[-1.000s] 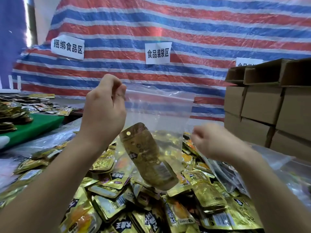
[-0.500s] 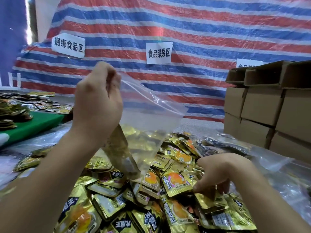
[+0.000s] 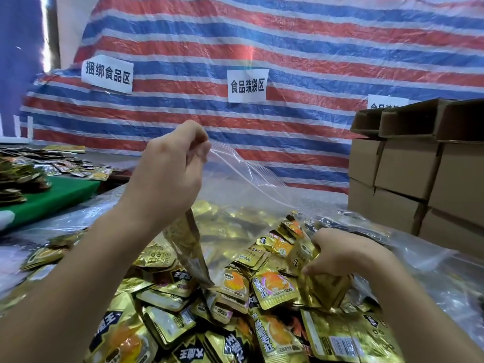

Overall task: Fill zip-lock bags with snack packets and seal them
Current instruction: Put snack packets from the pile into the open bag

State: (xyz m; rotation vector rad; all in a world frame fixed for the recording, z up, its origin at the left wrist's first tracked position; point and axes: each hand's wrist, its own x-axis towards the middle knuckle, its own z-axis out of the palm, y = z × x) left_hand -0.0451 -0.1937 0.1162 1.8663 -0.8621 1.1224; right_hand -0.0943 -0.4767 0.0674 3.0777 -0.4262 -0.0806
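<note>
Up front, the left hand (image 3: 167,174) pinches the bag (image 3: 235,205) by one top corner, so its open mouth slants down to the right above the heap of packets (image 3: 235,297). One gold packet (image 3: 190,247) hangs inside, long axis near upright, leaning slightly right. Lower right, the right hand (image 3: 340,258) curls around a packet (image 3: 322,286) on the heap, gripping it. Boxes (image 3: 419,166) stand right.

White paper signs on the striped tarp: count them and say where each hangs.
3. One sign hangs at the upper left, one near the centre, and one at the right, partly hidden behind the cardboard boxes.
</note>
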